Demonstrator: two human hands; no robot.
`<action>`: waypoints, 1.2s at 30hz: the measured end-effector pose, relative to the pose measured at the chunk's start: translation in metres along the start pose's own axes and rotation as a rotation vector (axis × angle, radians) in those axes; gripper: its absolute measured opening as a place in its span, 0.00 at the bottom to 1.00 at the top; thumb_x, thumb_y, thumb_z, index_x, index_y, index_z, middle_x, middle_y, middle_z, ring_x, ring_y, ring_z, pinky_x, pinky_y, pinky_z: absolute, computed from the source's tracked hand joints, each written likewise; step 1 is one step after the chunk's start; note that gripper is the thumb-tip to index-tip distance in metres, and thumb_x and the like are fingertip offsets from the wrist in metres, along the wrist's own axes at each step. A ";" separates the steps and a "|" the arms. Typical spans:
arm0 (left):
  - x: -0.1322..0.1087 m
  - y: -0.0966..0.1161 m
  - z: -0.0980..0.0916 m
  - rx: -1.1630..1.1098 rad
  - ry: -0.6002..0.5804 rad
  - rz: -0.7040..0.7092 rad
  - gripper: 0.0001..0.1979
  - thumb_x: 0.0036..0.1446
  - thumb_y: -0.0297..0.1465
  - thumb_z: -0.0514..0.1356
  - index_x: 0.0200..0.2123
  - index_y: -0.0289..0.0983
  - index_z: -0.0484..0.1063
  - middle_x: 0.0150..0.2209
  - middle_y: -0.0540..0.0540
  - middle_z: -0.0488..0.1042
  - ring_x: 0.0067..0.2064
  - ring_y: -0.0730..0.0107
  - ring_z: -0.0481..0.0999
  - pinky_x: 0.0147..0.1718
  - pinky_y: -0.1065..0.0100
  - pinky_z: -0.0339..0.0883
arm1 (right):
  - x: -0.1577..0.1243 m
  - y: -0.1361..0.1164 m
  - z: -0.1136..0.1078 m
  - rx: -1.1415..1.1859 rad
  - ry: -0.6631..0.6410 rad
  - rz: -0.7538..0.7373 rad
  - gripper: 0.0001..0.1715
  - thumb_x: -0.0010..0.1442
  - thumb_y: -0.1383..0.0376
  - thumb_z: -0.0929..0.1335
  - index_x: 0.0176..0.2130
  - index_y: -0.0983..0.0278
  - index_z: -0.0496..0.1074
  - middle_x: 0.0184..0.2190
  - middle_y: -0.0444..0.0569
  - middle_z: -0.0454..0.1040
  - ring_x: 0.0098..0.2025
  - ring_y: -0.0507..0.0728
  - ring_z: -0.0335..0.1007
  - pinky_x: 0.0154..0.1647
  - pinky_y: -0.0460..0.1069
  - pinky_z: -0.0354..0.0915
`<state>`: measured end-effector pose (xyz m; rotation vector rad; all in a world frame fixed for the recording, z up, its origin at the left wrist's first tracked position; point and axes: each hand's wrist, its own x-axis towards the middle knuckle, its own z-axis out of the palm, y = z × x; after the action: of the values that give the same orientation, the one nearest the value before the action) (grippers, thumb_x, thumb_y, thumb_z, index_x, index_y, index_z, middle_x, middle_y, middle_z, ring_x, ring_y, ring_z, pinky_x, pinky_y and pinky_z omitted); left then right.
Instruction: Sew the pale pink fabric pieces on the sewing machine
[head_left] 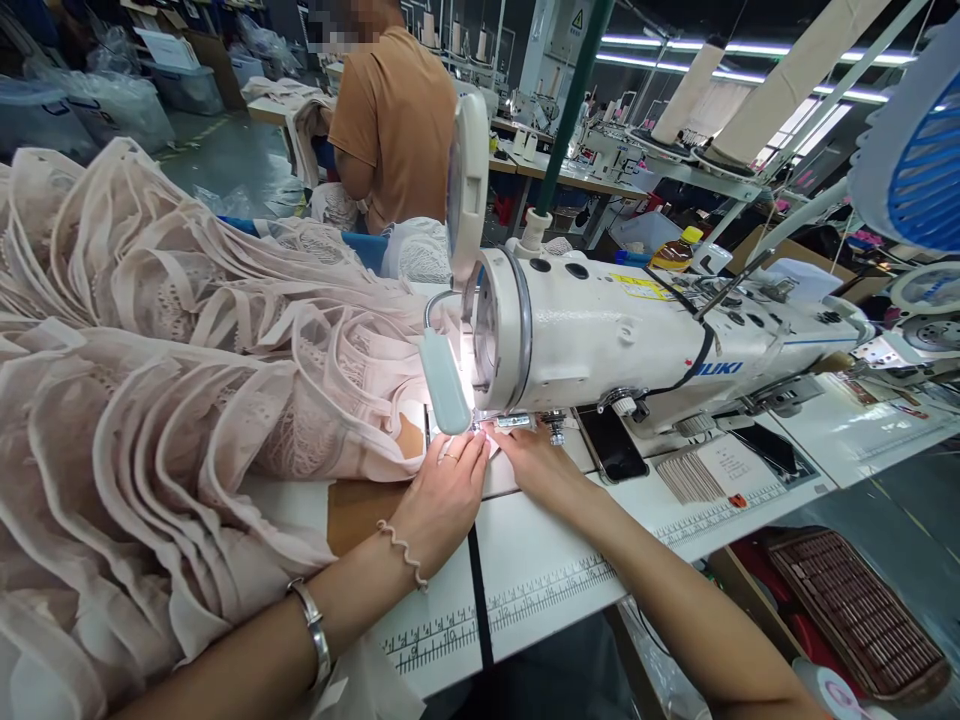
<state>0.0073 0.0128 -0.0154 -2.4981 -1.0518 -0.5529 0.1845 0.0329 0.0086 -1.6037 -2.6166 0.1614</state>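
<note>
A white sewing machine (pixel 607 330) stands before me, its needle area lit by a small lamp (pixel 444 382). My left hand (pixel 448 475) lies with its fingers pressed together on pale pink fabric (pixel 486 440) near the needle. Just right of it, my right hand (pixel 536 462) reaches under the machine head with its fingertips at the same fabric. The machine partly hides those fingers, so their grip does not show. Left of my hands, pale pink lace garments (pixel 172 400) are heaped in overlapping layers.
A phone (pixel 613 445) lies right of my right hand, with a stack of paper slips (pixel 694 472) beyond it. Printed rulers (pixel 551 588) run along the table's front edge. A blue fan (pixel 919 140) hangs upper right. A person in a brown shirt (pixel 401 120) stands behind the machine.
</note>
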 end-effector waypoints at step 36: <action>-0.001 -0.048 -0.005 -0.398 -0.086 0.088 0.13 0.67 0.26 0.49 0.41 0.39 0.74 0.34 0.48 0.72 0.35 0.69 0.69 0.34 0.69 0.62 | -0.014 0.006 0.011 0.350 0.343 -0.105 0.22 0.62 0.75 0.56 0.43 0.59 0.74 0.41 0.45 0.79 0.44 0.54 0.74 0.46 0.51 0.69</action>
<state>-0.0297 0.0411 -0.0024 -2.9210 -0.9296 -0.6910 0.1946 0.0226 -0.0033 -1.2508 -2.2538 0.2911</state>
